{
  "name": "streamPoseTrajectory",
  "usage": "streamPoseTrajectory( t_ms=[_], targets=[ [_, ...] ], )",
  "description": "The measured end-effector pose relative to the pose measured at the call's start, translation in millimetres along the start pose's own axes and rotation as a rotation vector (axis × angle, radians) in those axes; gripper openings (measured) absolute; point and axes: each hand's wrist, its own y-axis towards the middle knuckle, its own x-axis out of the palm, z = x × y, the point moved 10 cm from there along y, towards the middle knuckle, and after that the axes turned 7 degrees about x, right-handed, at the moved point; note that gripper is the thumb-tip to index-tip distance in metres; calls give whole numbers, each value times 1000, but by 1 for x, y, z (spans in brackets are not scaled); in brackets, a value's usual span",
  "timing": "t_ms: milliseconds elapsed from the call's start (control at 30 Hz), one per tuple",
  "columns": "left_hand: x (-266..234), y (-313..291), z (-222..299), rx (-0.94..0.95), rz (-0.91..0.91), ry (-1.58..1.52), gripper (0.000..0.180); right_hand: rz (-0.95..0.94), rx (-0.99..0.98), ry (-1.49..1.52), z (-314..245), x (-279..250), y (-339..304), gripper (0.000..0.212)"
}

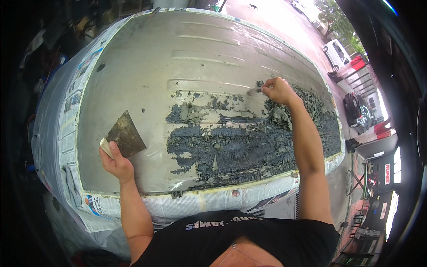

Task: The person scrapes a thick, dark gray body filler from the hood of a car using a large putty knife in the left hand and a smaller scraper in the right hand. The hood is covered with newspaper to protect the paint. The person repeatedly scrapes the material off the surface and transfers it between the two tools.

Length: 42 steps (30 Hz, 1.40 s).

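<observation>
A wide panel that looks like a vehicle roof (129,80), dull grey with raised ribs, spreads out before me. Dark, wrinkled, peeling paint (231,151) covers much of its near right part, with loose flakes scattered at the margins. My left hand (118,164) grips a scraper (126,135) by its pale handle; the wide, stained blade is held over the bare left side. My right hand (280,91) is closed in a pinch at the far edge of the peeling patch. A small blurred thing shows at its fingertips, too unclear to name.
Newspaper (69,129) and tape border the panel, with clear plastic sheeting (49,107) draped at the left. Beyond the far right edge lies a driveway with a white vehicle (336,54), a dark car (351,109) and a small dark animal (253,6). Workshop gear stands at the right.
</observation>
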Motion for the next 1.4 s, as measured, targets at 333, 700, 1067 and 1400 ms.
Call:
streamPoseTrajectory(
  t_ms=[333,700,1067,1400],
  targets=[
    [0,0,-1,-11,-8,5,22,-69,-17,-91,-20,6,-2,33],
    [2,-1,-3,-29,-35,-16,23,63,39,61,-3,11,-15,32],
    [1,-1,-3,-5,-35,29,22,298,10,174,19,30,-31,34],
    [6,-3,-5,-60,-19,-26,22,368,61,168,22,33,-36,34]
  ],
)
